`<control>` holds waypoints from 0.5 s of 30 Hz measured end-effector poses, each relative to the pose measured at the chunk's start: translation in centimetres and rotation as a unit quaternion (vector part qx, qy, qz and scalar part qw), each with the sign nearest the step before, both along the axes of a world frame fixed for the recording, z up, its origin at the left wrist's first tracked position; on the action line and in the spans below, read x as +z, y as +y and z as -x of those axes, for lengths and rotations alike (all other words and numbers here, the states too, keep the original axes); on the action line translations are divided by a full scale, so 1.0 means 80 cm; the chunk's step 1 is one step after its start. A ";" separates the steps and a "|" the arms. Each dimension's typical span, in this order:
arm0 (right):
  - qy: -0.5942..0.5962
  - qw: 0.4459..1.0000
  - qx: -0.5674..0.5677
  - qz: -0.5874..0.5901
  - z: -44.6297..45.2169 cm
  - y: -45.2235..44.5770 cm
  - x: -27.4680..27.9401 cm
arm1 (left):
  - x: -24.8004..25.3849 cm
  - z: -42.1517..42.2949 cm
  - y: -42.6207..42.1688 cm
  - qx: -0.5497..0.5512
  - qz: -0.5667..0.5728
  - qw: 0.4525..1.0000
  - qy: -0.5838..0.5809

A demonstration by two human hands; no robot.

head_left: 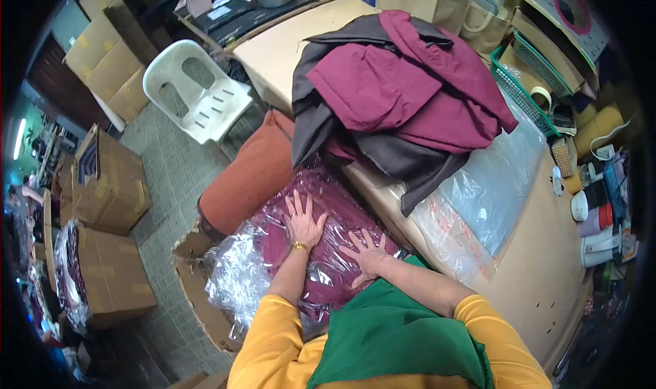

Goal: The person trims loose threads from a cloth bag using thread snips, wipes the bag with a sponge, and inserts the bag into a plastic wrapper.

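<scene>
My left hand [304, 223] lies flat with fingers spread on maroon fabric in clear plastic [328, 273]. To its right, my right hand [369, 254] presses on the same wrapped fabric, its fingers also apart. Neither hand grips anything. The wrapped fabric sits in an open cardboard box [201, 297], with crumpled clear plastic [239, 273] on its left side. An orange-brown roll [249, 177] rests just beyond the box. Up on the table beside it is a heap of maroon and dark garments [383, 88].
A table [540, 273] runs along the right, bearing clear plastic bags [499, 191] and green baskets [523, 92]. A white plastic chair [195, 92] stands at the upper left. Cardboard boxes [113, 269] line the floor at left.
</scene>
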State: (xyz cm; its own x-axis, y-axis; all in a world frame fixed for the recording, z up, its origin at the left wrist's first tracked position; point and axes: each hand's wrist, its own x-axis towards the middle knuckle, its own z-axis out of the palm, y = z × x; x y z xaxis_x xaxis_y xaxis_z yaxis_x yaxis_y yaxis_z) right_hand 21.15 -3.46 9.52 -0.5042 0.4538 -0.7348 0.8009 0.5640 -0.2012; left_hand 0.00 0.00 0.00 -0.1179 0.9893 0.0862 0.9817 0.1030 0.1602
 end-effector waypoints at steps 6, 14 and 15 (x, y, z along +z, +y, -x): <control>0.002 0.999 -0.013 0.034 -0.010 0.007 -0.010 | 0.005 -0.011 0.007 -0.009 0.022 1.000 0.003; 0.362 0.925 -0.069 0.089 -0.097 -0.028 0.165 | 0.292 -0.025 0.025 -0.138 0.036 0.887 -0.439; 0.470 0.872 -0.127 0.052 -0.127 -0.036 0.199 | 0.341 -0.044 0.026 -0.160 -0.003 0.820 -0.549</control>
State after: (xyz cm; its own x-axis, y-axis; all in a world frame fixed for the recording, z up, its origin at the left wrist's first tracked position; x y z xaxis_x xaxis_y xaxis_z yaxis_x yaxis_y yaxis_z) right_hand 31.32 -6.31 25.43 -0.7986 0.5944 -0.0944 0.3511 0.3328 -0.8752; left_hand 3.48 2.09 27.29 0.1375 0.9848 0.1060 0.2221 -0.1350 0.9656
